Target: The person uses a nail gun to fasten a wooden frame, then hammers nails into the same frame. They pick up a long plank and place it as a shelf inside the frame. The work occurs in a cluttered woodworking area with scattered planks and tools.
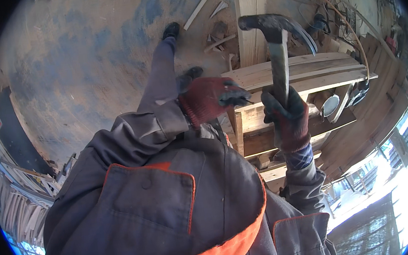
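My right hand (289, 121), in a red glove with dark coated fingers, is wrapped round the handle of a claw hammer (279, 63). The hammer stands upright in the picture, its dark head at the top and the claw pointing right. My left hand (208, 99), gloved the same way, has its fingers pinched together. A thin dark nail-like tip shows at the fingertips, too small to name surely. Both hands are over the near left part of a wooden workbench (316, 71) made of boards, with open shelves below its top.
A round white-faced object (330, 106) sits among the bench's shelves. Beyond the bench, a long plank (252, 29) lies on the floor beside wood scraps (218, 31). Loose cables (337, 4) tangle at the far right. Stacked wood strips (22, 214) stand at the left.
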### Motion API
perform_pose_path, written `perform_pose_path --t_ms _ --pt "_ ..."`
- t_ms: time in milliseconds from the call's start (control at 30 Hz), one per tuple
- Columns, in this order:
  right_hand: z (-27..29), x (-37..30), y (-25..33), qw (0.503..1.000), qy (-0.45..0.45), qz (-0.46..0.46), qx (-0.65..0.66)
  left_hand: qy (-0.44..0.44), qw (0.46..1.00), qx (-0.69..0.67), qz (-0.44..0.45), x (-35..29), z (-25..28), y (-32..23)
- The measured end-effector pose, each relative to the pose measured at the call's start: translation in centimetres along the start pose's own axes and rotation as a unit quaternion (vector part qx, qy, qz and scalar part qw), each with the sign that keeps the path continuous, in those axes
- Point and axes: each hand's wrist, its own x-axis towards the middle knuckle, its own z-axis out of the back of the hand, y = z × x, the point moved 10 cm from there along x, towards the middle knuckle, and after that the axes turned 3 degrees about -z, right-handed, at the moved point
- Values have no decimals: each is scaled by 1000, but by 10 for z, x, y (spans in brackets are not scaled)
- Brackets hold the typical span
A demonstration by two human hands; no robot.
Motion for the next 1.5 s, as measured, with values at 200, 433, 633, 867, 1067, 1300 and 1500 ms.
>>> perform_pose_path --t_ms 200,433,633,867,1067,1300,1500 --pt "-35 27 24 997 51 42 -50 -50 999 3 17 9 14 -4" --pt "-51 26 13 996 49 16 -78 -93 995 9 31 -5 12 4" --pt "-27 25 -9 995 24 -7 -95 -110 892 -397 185 -20 -70 90" --pt "37 15 -7 971 53 51 -227 -118 694 -605 371 -69 -209 185" --pt "40 23 -4 908 89 19 -410 -149 646 -649 372 -67 -219 186" --pt "17 43 10 907 156 -23 -390 -122 786 -503 339 -59 -219 191" --pt "3 73 -7 887 215 -95 -397 -137 802 -479 329 -59 -217 190"
